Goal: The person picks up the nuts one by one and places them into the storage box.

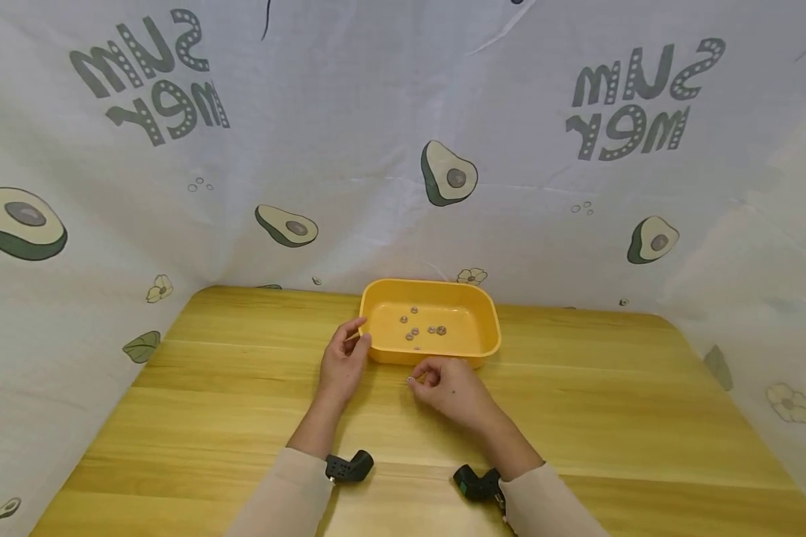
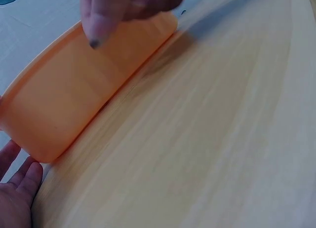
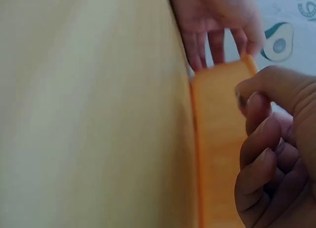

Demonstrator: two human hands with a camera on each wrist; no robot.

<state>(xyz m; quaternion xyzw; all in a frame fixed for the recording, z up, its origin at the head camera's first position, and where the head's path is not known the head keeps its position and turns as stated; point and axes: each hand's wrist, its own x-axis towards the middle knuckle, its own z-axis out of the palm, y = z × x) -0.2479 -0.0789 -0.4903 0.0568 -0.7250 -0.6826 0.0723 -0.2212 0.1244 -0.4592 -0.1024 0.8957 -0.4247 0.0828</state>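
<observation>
A yellow plastic tray (image 1: 490,328), orange-looking in the wrist views, stands on the wooden table with several small metal nuts (image 1: 441,330) scattered over its floor. Beside its left end is my left hand (image 1: 344,367), fingers fairly straight and touching the end wall and rim (image 3: 247,60). My right hand (image 1: 453,391) is in front of the tray's near wall, above the table. Between its thumb and index finger it pinches a small metal nut (image 3: 241,100), mostly covered by the fingertips. The other right fingers are curled in.
The wooden table (image 1: 228,418) extends to both sides and in front of the tray. Just behind the tray hangs a white cloth (image 1: 376,112) printed with avocados and lettering, which also surrounds the sides. Black devices (image 1: 349,468) are strapped on both wrists.
</observation>
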